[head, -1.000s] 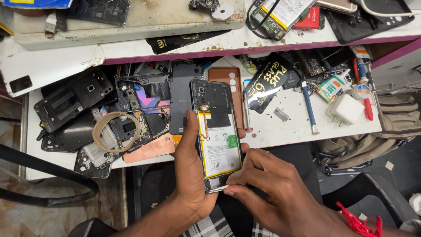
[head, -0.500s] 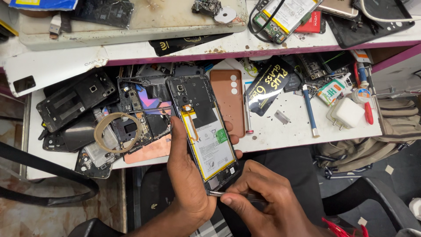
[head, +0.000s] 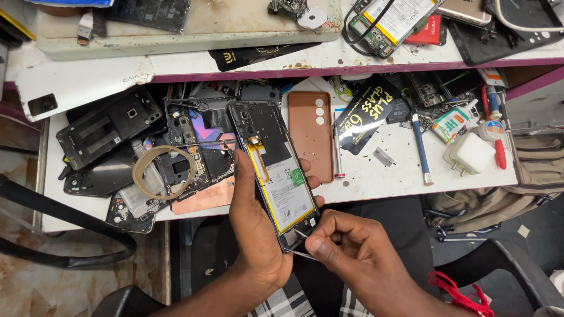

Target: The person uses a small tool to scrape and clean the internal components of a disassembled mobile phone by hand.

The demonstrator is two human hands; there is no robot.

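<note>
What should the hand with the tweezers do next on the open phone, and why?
Probably nudge the tweezers a little deeper into the bottom end of the opened phone. The right hand has their tips right at that end, below the battery, while the left hand grips the phone.

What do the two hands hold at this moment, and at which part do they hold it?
The left hand grips the opened phone around its lower half. The right hand pinches metal tweezers near their middle, tips at the phone's bottom end.

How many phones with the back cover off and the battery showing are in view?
2. One opened phone is held in the left hand while the right hand works tweezers at its lower end; another lies on the upper shelf. The parts pile may hide more.
</note>
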